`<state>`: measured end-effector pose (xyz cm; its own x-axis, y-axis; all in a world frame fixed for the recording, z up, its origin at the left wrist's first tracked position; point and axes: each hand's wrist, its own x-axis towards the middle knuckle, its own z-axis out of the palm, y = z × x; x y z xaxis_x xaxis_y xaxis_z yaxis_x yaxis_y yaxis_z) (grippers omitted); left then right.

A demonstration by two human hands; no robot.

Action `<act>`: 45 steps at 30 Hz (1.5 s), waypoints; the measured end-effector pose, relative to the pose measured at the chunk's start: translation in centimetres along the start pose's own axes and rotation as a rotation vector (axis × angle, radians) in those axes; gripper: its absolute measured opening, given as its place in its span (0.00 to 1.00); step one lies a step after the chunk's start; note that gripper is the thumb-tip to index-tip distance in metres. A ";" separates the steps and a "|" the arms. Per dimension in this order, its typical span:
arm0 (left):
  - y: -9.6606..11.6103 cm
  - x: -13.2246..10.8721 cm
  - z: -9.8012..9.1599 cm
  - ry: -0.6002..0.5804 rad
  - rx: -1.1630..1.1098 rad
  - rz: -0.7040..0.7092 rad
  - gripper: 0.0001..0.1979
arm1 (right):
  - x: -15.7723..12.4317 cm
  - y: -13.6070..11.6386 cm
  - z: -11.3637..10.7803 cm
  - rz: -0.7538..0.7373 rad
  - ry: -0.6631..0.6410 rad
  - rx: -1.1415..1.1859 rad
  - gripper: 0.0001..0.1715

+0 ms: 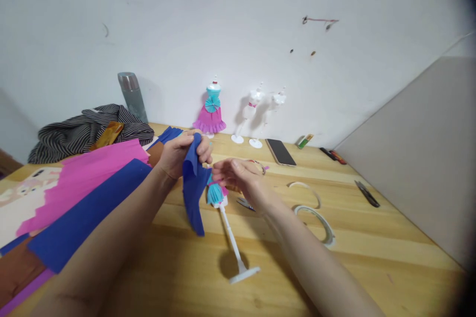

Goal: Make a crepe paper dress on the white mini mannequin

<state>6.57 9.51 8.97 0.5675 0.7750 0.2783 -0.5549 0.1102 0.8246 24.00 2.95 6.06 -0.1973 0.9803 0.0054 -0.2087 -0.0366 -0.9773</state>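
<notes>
My left hand [186,152] is closed on a strip of blue crepe paper [194,193], which hangs down towards the table. Just to its right, my right hand [238,176] has its fingers stretched out and apart from the thumb, with nothing seen in it. Below and between both hands a small white dress-form stand [232,240] lies tilted on the wooden table, wearing a turquoise and pink paper outfit [215,194]. Its upper end is hidden by my hands. Small scissors [246,203] lie under my right wrist.
Pink [89,173] and blue sheets [96,208], striped cloth [85,129] and a bottle [132,96] are at left. Three dress forms [210,114] stand by the wall. A phone [281,152], glue stick [305,141], tape rolls [327,233] and a dark-handled cutter [367,194] lie right.
</notes>
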 end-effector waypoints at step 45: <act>7.6 -6.1 6.5 -0.037 0.869 0.211 0.05 | -2.3 -3.1 0.3 0.003 -0.146 0.177 0.13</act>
<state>2.83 1.63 16.75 0.5331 0.7034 0.4701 -0.0018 -0.5547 0.8321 24.77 0.72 9.14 -0.3318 0.9423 0.0455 -0.3703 -0.0857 -0.9250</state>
